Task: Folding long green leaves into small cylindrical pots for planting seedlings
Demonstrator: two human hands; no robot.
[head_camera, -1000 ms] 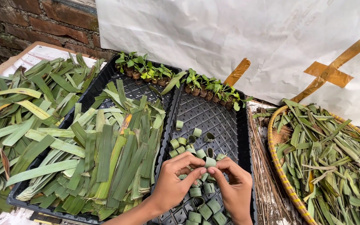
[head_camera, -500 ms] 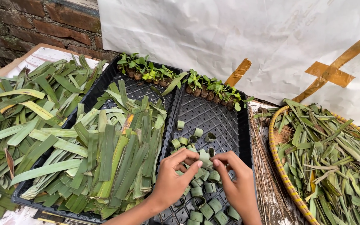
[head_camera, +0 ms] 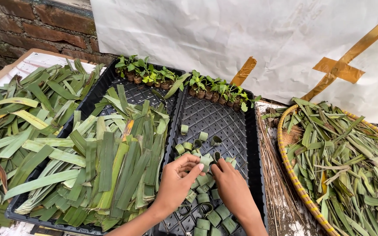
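Both hands have slid up the right tray (head_camera: 241, 131): left hand (head_camera: 176, 181) and right hand (head_camera: 232, 188) fingers pinch 1 leaf ring (head_camera: 206, 162) (roughly 25 rings, 2 trays).

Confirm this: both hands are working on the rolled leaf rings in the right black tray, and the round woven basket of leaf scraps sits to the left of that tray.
Wrong on one count: the head view shows the woven basket to the right of the right black tray, not left. Both the left hand and right hand are indeed at the rolled leaf rings.

Green leaf rings (head_camera: 204, 159) on a black grid-patterned tray (head_camera: 232, 122) — yellow-rimmed basket (head_camera: 285, 161), red-brown brick wall (head_camera: 36, 22).
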